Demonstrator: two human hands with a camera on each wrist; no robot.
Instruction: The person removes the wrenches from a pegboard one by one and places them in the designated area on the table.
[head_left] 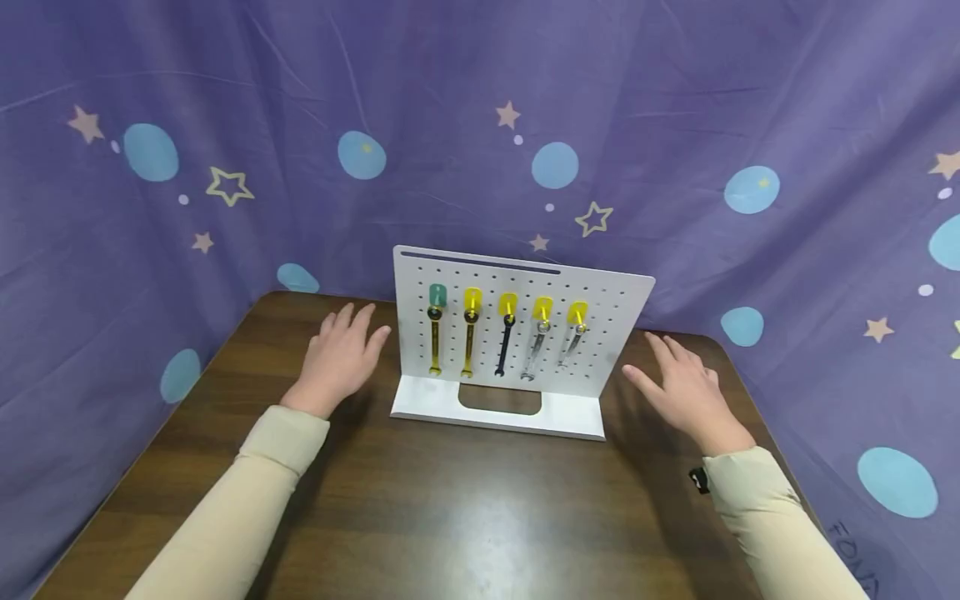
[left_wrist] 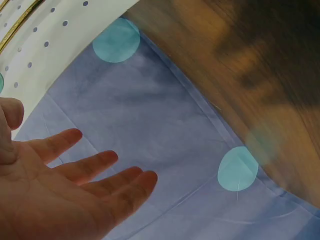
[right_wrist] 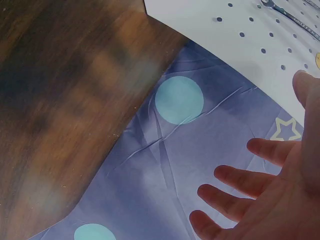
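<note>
A white pegboard stand stands upright on the table, with several combination wrenches hanging in a row from its hooks. From left to right come a gold wrench on a green hook, another gold wrench, a black wrench, then two silver wrenches, the larger one left of the smaller one. My left hand is held beside the board's left edge, fingers spread and holding nothing. To the right of the board, my right hand is likewise spread and bare, apart from the stand.
The brown wooden table extends in front of the stand and to both sides. A purple curtain printed with stars and blue spots hangs behind the table and along its sides. Yellow hooks project from the board's face.
</note>
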